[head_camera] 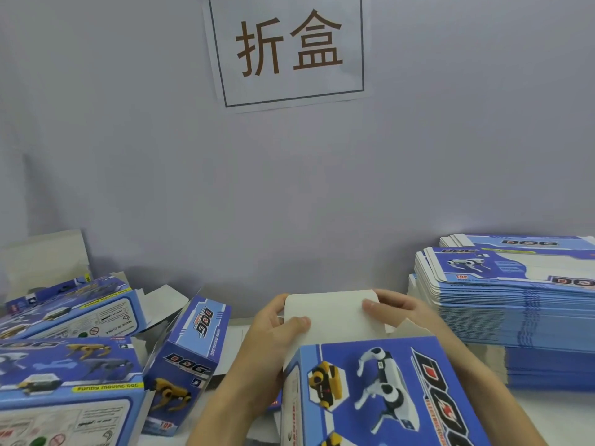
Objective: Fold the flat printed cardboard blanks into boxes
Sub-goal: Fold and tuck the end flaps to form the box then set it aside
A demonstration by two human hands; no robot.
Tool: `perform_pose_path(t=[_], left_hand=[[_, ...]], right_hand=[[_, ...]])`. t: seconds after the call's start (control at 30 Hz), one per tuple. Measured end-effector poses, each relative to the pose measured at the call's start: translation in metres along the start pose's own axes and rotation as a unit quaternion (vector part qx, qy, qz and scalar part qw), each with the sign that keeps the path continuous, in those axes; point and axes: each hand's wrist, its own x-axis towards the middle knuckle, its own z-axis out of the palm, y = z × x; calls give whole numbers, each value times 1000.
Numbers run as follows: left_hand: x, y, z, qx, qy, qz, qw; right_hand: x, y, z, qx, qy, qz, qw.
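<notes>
A blue printed box (380,391) with robot-dog pictures is raised in front of me, its white end flap (335,317) bent up at the far end. My left hand (273,329) grips the flap's left edge, thumb on its near face. My right hand (396,310) pinches the flap's right corner, thumb on top. A tall stack of flat printed blanks (515,304) lies at the right. Several folded boxes (74,371) are piled at the left.
A folded box (190,358) leans upright just left of my left forearm. A grey wall with a paper sign (289,49) rises right behind the white table (553,413). Loose grey cardboard (42,262) leans at the far left.
</notes>
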Motion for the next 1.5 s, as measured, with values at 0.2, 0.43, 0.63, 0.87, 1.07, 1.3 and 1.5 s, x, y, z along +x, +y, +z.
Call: perform_pose_path(t=[0.2,0.43,0.63,0.87,1.07,1.3,1.5], left_hand=[[2,-1,-1,18,26,47,998],[0,-1,-3,11,18,79,997],[-2,3,1,13,33,119,992],[-4,8,4,7,33,105,994],[-11,32,5,57,-21,88,994],[-26,51,12,167,-66,112,977],[-24,59,9,67,69,266,959]], right_hand=[[4,11,-2,-25,-14,-29,999],[1,8,2,-19,-17,-45,999],[-1,3,2,8,-13,-59,998],[0,1,3,20,14,-48,999],[-12,-16,-6,70,132,-73,986],[-33,-40,3,98,154,-126,975],[-39,-70,23,23,33,-201,979]])
